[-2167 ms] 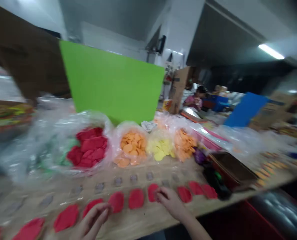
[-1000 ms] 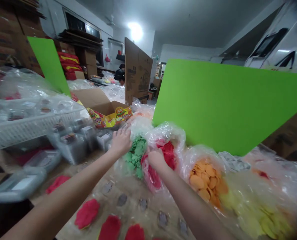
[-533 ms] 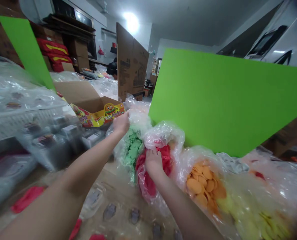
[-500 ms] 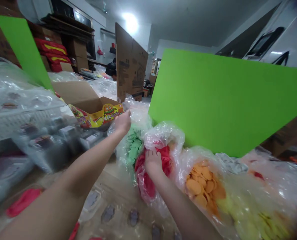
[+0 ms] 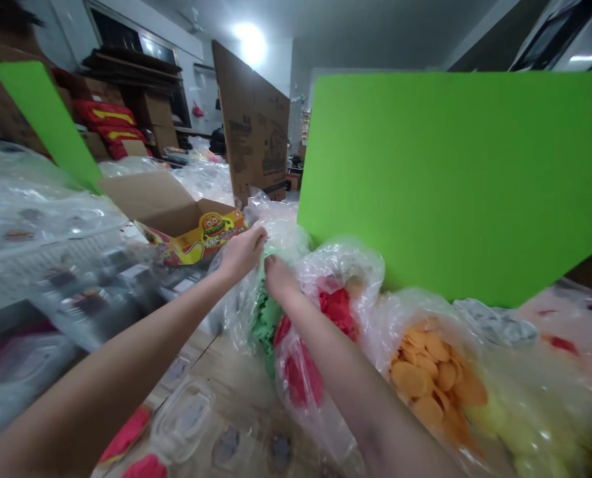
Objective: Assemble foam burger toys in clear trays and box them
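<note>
My left hand point(image 5: 240, 252) grips the rim of a clear plastic bag of green pieces point(image 5: 260, 318). My right hand point(image 5: 278, 277) reaches into the mouth of that same bag, its fingers hidden by the plastic. Right beside it stands a bag of red pieces point(image 5: 325, 332), then a bag of orange discs point(image 5: 435, 378) and a bag of yellow discs point(image 5: 529, 431). Clear blister trays point(image 5: 186, 418) with red pieces point(image 5: 126, 435) lie on the wooden table below my arms.
A large green board point(image 5: 455, 179) stands behind the bags. An open cardboard box with a burger cartoon point(image 5: 196, 229) sits to the left, beside a white basket point(image 5: 36, 255) and stacked clear trays. A tall cardboard sheet point(image 5: 250, 133) rises behind.
My right hand has left the red bag and moved left into the green bag. My left hand keeps hold of that bag's rim. The view has shifted slightly.
</note>
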`<control>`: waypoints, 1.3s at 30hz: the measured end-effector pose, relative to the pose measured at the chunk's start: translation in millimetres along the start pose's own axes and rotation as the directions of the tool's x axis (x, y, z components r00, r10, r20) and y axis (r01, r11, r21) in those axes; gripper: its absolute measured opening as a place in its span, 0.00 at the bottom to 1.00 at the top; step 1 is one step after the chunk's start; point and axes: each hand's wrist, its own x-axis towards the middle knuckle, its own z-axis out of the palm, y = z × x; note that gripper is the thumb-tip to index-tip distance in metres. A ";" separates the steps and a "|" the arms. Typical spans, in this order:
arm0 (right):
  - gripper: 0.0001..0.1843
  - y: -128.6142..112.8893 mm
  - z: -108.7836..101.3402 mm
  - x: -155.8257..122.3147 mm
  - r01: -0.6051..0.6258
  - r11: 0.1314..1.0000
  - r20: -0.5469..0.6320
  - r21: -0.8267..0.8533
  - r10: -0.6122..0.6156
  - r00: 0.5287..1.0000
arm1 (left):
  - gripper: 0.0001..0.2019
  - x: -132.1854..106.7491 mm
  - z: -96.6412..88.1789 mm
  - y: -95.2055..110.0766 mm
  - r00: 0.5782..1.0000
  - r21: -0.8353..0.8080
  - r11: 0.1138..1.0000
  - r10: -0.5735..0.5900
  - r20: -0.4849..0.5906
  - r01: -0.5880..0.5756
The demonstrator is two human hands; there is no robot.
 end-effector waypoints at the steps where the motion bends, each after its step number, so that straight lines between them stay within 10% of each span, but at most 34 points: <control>1: 0.19 6.6 5.2 6.0 -0.001 1.000 -0.005 0.004 0.001 1.000 | 0.11 -2.4 -3.4 -3.4 1.000 0.007 1.000 0.026 0.017 -0.026; 8: 0.53 28.1 39.9 36.0 0.141 0.989 0.140 0.035 -0.145 0.980 | 0.11 -16.5 -8.8 -15.2 0.977 0.042 0.987 0.147 0.153 -0.155; 16: 0.29 27.8 45.1 50.9 0.042 0.996 0.135 0.080 -0.052 0.989 | 0.12 -19.5 -2.5 -26.7 0.984 0.103 0.994 0.024 0.175 -0.042; 25: 0.29 -2.3 24.9 -40.2 0.165 0.949 -0.116 0.268 -0.138 0.984 | 0.25 -39.5 -8.7 -27.5 0.977 0.064 0.988 -0.147 0.154 0.138; 30: 0.23 -7.3 21.7 -55.3 -0.157 0.490 -0.045 0.857 0.376 0.925 | 0.25 -99.0 -30.8 -1.0 0.969 -0.230 0.952 -0.226 -0.099 0.199; 34: 0.18 -14.3 28.1 -50.9 -0.289 0.208 0.190 0.934 0.398 0.898 | 0.15 -150.2 -29.5 18.0 0.899 -0.641 0.665 -0.429 0.091 0.383; 39: 0.21 -18.7 36.0 -49.6 -0.206 -0.083 0.218 0.975 0.532 0.818 | 0.14 -190.9 -18.3 37.2 0.799 -0.762 0.412 -0.558 0.223 0.500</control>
